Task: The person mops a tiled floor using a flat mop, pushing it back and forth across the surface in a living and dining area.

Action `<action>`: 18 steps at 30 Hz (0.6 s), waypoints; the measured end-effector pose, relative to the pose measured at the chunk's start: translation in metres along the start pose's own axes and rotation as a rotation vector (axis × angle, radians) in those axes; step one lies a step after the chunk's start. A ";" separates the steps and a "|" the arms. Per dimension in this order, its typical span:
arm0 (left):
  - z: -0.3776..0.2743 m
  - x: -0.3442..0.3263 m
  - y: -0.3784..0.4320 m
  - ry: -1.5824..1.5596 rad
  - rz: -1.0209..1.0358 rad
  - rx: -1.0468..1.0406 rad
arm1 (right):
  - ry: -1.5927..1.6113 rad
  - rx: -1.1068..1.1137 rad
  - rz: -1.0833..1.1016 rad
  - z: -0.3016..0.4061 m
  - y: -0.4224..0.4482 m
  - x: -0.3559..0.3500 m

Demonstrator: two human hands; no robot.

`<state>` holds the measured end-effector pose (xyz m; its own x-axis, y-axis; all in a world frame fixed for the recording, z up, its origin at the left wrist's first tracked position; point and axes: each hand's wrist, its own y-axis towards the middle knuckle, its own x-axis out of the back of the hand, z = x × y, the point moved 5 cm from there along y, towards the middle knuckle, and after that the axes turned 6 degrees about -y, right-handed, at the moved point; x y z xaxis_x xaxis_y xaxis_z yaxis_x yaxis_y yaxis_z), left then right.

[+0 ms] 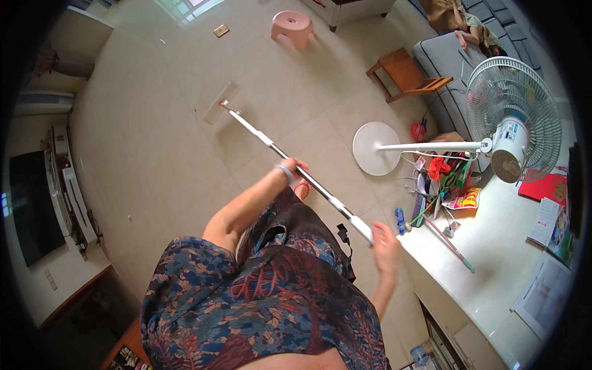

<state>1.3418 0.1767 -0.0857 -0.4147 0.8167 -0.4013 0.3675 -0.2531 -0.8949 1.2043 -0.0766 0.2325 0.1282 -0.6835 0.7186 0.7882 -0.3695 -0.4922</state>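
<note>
A flat mop with a clear, pale rectangular head [213,111] lies against the tiled floor ahead of me. Its white and metal pole [323,191] slants back across my body. My left hand [292,168], with a pale band at the wrist, is wrapped around the pole's middle. Up at the white end of the pole, my right hand [385,247] grips it, slightly blurred. My foot, with a red strap [303,187] near it, shows just below the left hand.
A white standing fan [400,147] rises at the right, beside a cluttered white counter [485,296]. A wooden folding chair [402,74], a pink plastic stool [292,27] and a grey sofa [437,55] with a person lying on it stand farther off. A floor drain cover [221,31] lies ahead.
</note>
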 end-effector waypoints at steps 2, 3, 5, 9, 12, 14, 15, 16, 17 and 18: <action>0.041 -0.063 -0.019 0.081 0.122 0.170 | 0.133 -0.097 -0.053 -0.032 -0.005 0.048; 0.057 -0.090 -0.029 -0.005 0.133 0.191 | 0.180 -0.113 -0.119 -0.039 -0.012 0.073; 0.086 -0.144 -0.049 -0.106 0.164 0.312 | 0.192 -0.139 -0.241 -0.053 -0.029 0.123; 0.130 -0.226 -0.075 -0.170 0.269 0.552 | -0.083 -0.083 -0.433 -0.049 -0.068 0.198; 0.127 -0.259 -0.078 -0.084 0.377 0.619 | -0.104 -0.221 -0.475 -0.001 -0.079 0.206; 0.112 -0.266 -0.074 -0.078 0.423 0.636 | -0.159 -0.226 -0.488 0.023 -0.070 0.204; 0.105 -0.267 -0.075 -0.065 0.469 0.642 | -0.155 -0.224 -0.504 0.031 -0.066 0.206; 0.096 -0.269 -0.075 -0.054 0.515 0.646 | -0.152 -0.221 -0.518 0.038 -0.060 0.210; 0.087 -0.271 -0.075 -0.072 0.532 0.640 | -0.149 -0.216 -0.531 0.047 -0.053 0.214; 0.079 -0.274 -0.075 -0.091 0.548 0.635 | -0.146 -0.212 -0.509 0.060 -0.044 0.217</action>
<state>1.3622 -0.0690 0.0757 -0.3894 0.4555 -0.8006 0.0099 -0.8670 -0.4982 1.2330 -0.1709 0.4392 -0.1423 -0.2974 0.9441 0.6362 -0.7582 -0.1429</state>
